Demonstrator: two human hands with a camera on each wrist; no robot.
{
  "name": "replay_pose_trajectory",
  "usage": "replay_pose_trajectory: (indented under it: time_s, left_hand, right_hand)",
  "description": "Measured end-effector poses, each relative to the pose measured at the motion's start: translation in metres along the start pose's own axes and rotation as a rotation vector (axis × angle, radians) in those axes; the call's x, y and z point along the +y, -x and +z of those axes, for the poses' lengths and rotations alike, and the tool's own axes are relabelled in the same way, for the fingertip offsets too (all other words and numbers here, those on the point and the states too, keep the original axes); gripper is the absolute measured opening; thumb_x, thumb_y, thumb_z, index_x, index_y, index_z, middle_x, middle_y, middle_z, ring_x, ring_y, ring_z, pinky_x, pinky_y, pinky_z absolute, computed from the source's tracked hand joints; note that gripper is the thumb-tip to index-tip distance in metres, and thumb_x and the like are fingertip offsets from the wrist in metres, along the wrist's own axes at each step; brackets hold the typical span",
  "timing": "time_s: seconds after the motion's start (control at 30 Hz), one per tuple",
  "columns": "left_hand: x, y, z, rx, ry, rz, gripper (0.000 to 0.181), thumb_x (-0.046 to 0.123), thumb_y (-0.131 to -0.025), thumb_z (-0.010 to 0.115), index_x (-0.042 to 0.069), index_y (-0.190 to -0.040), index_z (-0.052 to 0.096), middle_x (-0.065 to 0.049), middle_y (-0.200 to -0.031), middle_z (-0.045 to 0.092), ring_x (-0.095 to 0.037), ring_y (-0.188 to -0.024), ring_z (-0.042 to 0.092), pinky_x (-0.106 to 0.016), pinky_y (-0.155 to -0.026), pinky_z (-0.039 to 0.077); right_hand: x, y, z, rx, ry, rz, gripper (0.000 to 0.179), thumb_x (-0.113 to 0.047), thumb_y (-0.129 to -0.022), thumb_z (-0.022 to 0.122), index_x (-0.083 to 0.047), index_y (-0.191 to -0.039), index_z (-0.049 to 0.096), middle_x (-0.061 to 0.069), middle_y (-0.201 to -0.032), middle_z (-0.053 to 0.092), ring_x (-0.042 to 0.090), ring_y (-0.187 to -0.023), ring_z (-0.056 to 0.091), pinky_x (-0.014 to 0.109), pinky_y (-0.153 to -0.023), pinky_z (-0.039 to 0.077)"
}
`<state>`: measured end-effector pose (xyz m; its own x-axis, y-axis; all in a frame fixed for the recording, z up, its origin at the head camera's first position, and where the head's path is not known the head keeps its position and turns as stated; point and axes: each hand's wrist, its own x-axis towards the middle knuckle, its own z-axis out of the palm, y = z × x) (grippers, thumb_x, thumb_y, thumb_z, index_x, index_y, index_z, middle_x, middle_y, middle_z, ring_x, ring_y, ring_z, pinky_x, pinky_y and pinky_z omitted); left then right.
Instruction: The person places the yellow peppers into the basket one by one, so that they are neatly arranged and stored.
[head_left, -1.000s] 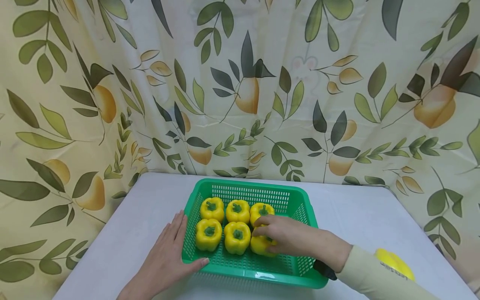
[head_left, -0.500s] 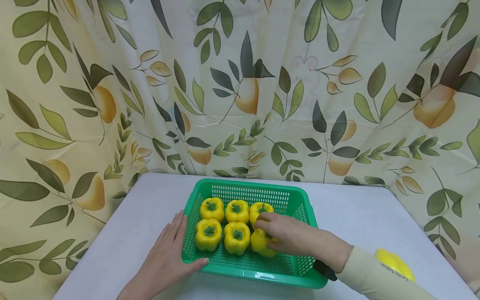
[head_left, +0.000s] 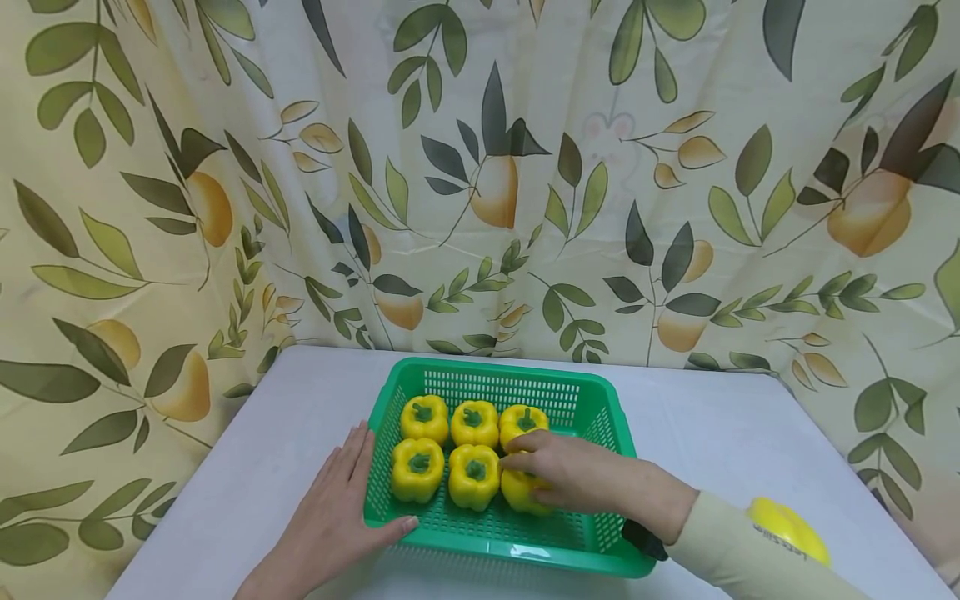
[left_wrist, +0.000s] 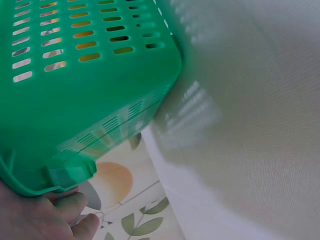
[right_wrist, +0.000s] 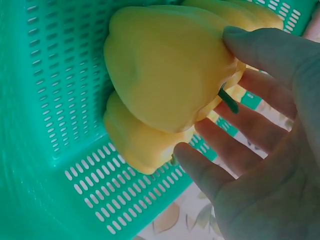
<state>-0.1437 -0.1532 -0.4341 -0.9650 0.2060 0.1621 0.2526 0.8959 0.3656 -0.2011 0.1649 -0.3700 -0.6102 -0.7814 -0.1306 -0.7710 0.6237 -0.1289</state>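
Note:
Several yellow bell peppers (head_left: 474, 477) with green stems stand in two rows inside a green plastic basket (head_left: 491, 546). My right hand (head_left: 577, 471) reaches over the basket's right side and holds the front right bell pepper (right_wrist: 170, 65), thumb on its edge and fingers across its stem end. Part of that pepper is hidden by the hand in the head view. My left hand (head_left: 330, 508) lies along the basket's left rim, fingers straight and thumb over the front corner. In the left wrist view its fingertips (left_wrist: 75, 205) show at the rim.
A rounded yellow object (head_left: 787, 529) lies on the white table (head_left: 712, 425) to the right, partly covered by the right sleeve (head_left: 750, 554). A leaf-and-fruit patterned curtain (head_left: 480, 208) hangs behind and beside the table. Bare basket floor shows right of the peppers.
The front right bell pepper tipped slightly under my right hand half a second ago and now stands more upright. The left hand and the basket keep their place.

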Motion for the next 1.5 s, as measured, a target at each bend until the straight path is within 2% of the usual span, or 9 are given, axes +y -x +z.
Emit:
replay_pose_trajectory:
  time_s: [0.2, 0.43, 0.73, 1.07, 1.5]
  left_hand:
    - [0.000, -0.001, 0.000, -0.009, -0.007, 0.002, 0.119, 0.081, -0.078, 0.056, -0.002, -0.156, 0.020, -0.018, -0.166, 0.015, -0.034, -0.153, 0.019, -0.055, -0.122, 0.024]
    - [-0.001, 0.000, 0.000, -0.005, -0.004, 0.000, 0.119, 0.081, -0.078, 0.057, -0.002, -0.156, 0.021, -0.018, -0.166, 0.015, -0.034, -0.153, 0.020, -0.055, -0.122, 0.024]
    - [-0.002, 0.001, 0.001, 0.006, 0.003, 0.001, 0.119, 0.079, -0.077, 0.060, -0.002, -0.156, 0.021, -0.018, -0.166, 0.015, -0.034, -0.153, 0.019, -0.055, -0.122, 0.022]
    - [-0.002, 0.001, 0.002, 0.005, -0.003, -0.005, 0.118, 0.076, -0.077, 0.063, -0.002, -0.156, 0.021, -0.017, -0.166, 0.014, -0.033, -0.153, 0.019, -0.054, -0.123, 0.022]
    - [0.000, 0.000, 0.002, 0.002, 0.010, -0.009, 0.119, 0.077, -0.077, 0.062, -0.002, -0.156, 0.020, -0.017, -0.166, 0.014, -0.033, -0.153, 0.018, -0.055, -0.123, 0.021]
  right_hand:
    - [0.002, 0.004, -0.002, 0.004, -0.033, 0.038, 0.056, -0.021, -0.087, 0.075, -0.018, -0.140, 0.057, 0.007, -0.145, 0.055, 0.024, -0.131, 0.054, 0.043, -0.106, 0.050]
    - [0.005, 0.012, -0.010, 0.035, -0.050, 0.082, 0.051, -0.029, -0.090, 0.073, -0.017, -0.138, 0.058, 0.007, -0.142, 0.055, 0.026, -0.128, 0.055, 0.045, -0.103, 0.052]
    - [0.015, 0.032, -0.018, 0.152, -0.091, 0.165, 0.044, -0.027, -0.091, 0.071, -0.017, -0.133, 0.061, 0.007, -0.140, 0.056, 0.028, -0.125, 0.057, 0.046, -0.097, 0.055]
    - [0.029, 0.057, -0.019, 0.302, -0.062, 0.186, 0.042, -0.025, -0.088, 0.074, -0.019, -0.128, 0.063, 0.002, -0.132, 0.060, 0.024, -0.116, 0.063, 0.039, -0.090, 0.059]
    - [0.047, 0.092, -0.015, 0.337, -0.073, 0.334, 0.042, -0.025, -0.088, 0.075, -0.017, -0.128, 0.063, 0.006, -0.131, 0.061, 0.028, -0.115, 0.063, 0.041, -0.085, 0.060]
